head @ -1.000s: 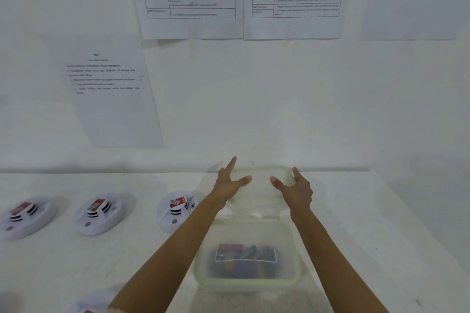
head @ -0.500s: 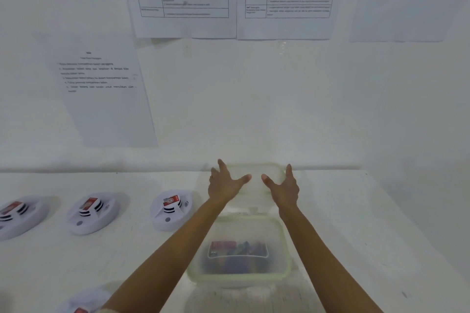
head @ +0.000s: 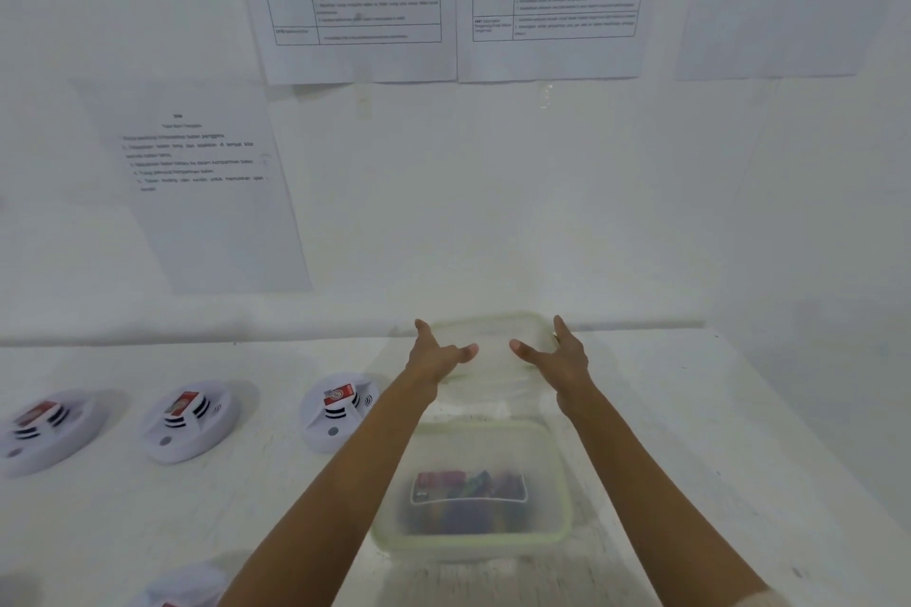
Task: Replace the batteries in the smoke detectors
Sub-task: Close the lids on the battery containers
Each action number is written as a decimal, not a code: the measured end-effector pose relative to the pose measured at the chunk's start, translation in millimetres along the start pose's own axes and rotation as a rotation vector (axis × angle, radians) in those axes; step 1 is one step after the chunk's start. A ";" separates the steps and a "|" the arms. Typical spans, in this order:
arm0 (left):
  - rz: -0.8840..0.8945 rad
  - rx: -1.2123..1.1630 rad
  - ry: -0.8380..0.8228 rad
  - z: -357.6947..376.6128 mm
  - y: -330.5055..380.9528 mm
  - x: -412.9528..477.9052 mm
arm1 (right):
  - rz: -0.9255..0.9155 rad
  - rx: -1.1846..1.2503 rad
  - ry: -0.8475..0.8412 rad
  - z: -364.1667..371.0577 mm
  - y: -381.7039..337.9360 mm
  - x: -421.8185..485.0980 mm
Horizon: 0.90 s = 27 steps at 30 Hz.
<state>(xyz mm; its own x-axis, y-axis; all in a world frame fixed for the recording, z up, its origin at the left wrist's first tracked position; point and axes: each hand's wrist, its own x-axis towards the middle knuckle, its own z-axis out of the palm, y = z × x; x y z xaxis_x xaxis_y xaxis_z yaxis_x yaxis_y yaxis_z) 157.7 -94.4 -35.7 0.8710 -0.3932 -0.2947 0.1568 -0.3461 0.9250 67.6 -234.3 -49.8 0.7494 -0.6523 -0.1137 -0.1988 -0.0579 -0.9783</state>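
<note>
A clear plastic container [head: 563, 536] with a pale green rim stands open in front of me, with several coloured batteries [head: 468, 494] lying in it. Its see-through lid [head: 493, 334] is just behind it, near the wall, held flat between both hands. My left hand [head: 436, 356] grips the lid's left edge and my right hand [head: 559, 357] its right edge, thumbs on top. Three white round smoke detectors [head: 340, 415] [head: 190, 420] [head: 44, 425] lie in a row on the left, each with a red battery showing.
Another white detector [head: 182, 589] is partly cut off at the bottom left. The white table [head: 715, 434] meets a white wall with several printed sheets [head: 207, 192] taped to it. A side wall closes the right.
Both hands have drawn slightly closer together on the lid and stayed behind the container. The view has shifted a little.
</note>
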 end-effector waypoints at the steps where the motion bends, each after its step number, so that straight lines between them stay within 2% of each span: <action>1: 0.000 0.023 -0.019 -0.5 0.9 -0.5 | -0.009 -0.030 -0.010 -0.7 -0.6 0.2; 3: 0.006 0.170 -0.072 -2.8 5.8 0.7 | -0.022 -0.085 -0.049 -3.8 -1.4 0.9; 6: 0.120 0.618 -0.135 -10.0 14.4 2.5 | -0.043 -0.111 -0.175 -10.8 0.0 0.0; 8: 0.254 0.773 -0.221 -16.1 17.7 5.8 | -0.062 -0.121 -0.261 -16.5 1.9 -1.9; 11: 0.283 0.963 -0.228 -23.2 20.5 5.1 | -0.063 -0.162 -0.365 -24.5 0.8 1.5; 13: 0.231 1.081 -0.178 -24.0 23.5 1.6 | -0.078 -0.206 -0.316 -22.7 -3.3 3.8; 17: 0.116 1.315 -0.023 -18.8 25.3 -8.8 | -0.195 -0.261 0.073 -0.8 -8.0 3.6; 19: 0.111 1.378 0.048 -16.7 25.4 -11.8 | -0.231 -0.293 0.160 13.4 -9.1 -2.4; 22: 0.124 1.398 0.086 -14.9 25.4 -12.3 | -0.200 -0.341 0.167 24.8 -11.7 -9.8; 25: 0.168 1.439 0.131 -17.8 26.3 -11.2 | -0.195 -0.379 -0.003 27.3 -18.9 -11.9; 27: 0.146 1.396 0.079 -19.1 28.8 -10.2 | -0.184 -0.368 -0.149 27.2 -22.0 -11.0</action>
<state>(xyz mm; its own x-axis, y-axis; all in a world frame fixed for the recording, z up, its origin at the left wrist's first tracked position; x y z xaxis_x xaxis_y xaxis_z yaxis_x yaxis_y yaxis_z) 162.2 -84.1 -1.5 0.8699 -0.4663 -0.1609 -0.4807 -0.8745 -0.0650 80.9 -205.3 -31.7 0.8711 -0.4910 0.0062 -0.2453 -0.4461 -0.8607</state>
